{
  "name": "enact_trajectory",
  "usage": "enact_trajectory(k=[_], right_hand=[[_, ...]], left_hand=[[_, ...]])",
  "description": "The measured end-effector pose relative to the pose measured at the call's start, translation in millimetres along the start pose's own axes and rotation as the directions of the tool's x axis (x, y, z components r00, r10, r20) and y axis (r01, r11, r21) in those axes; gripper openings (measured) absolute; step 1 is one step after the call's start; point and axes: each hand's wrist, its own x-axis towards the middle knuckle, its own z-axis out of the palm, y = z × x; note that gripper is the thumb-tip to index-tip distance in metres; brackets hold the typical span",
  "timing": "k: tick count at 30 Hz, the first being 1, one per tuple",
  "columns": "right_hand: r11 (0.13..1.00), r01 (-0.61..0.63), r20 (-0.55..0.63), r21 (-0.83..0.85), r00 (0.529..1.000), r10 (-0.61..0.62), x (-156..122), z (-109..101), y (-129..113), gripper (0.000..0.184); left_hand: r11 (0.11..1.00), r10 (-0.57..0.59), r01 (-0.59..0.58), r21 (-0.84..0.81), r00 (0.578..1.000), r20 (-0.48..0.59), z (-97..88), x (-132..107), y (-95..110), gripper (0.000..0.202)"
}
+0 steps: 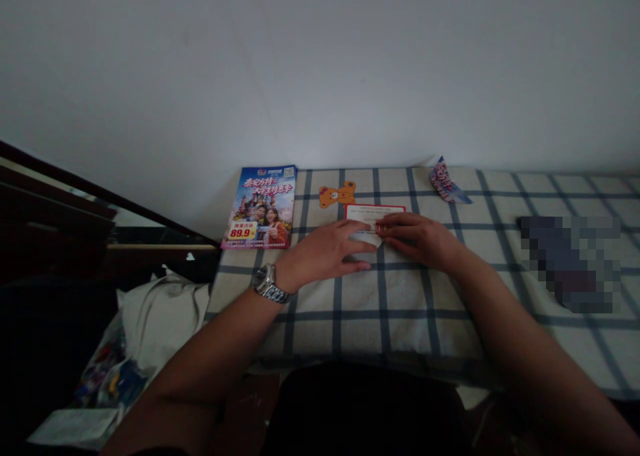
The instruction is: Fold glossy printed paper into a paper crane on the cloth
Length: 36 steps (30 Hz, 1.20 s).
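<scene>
A white sheet of paper with a red border lies on the checked tablecloth near the wall. Both my hands rest on its near edge. My left hand, with a metal watch on the wrist, lies flat with fingers stretched out over the paper's lower left part. My right hand presses its fingertips on the paper's lower right part, fingers held together and fairly flat. The lower part of the sheet is hidden under my fingers.
A colourful leaflet hangs over the table's left edge. An orange bear cut-out lies by the wall, a folded patterned paper farther right. A blurred dark object sits at right. Pale cloth and bags lie left of the table.
</scene>
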Motion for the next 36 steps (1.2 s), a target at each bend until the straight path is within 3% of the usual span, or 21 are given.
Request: enact_trajectory(k=[5,36], right_hand=[[1.0,-0.008,0.0,0.009,1.0,0.008,-0.4,-0.4,0.6,0.028],[1.0,-0.014,-0.001,0.018,1.0,0.014,-3.3,0.0,1.7,0.029]], left_hand=[[0.998,-0.017,0.017,-0.055,1.0,0.0,-1.5,-1.4,-1.6,0.033],[1.0,-0.03,0.03,-0.01,0.999,0.023,-1.2,-1.3,3.9,0.04]])
